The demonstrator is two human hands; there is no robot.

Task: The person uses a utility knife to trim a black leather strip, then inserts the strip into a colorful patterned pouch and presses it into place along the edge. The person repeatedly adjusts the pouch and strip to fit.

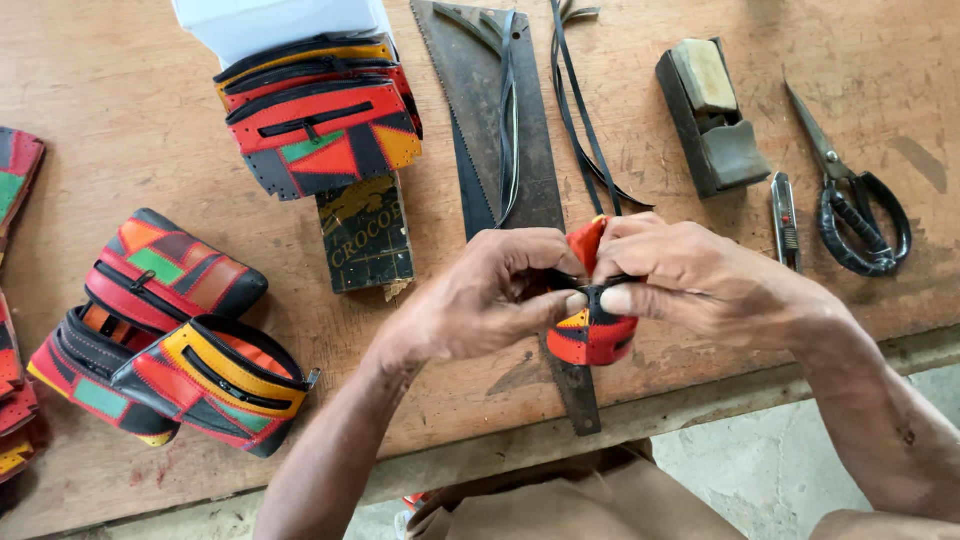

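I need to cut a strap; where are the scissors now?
In the head view, the scissors lie at the far right of the wooden table, beside the utility knife, beyond the right hand.

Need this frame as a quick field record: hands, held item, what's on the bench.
left hand: left hand pinches the near side of the patchwork pouch
right hand: right hand pinches its other side, fingertips meeting the left's
held item: small red, orange and black pouch, above the saw blade
surface: wooden workbench
under hands: handsaw with black strips beside and over it
right of hands: scissors, utility knife, block plane
left of hands: finished pouches lying piled, another stack further back
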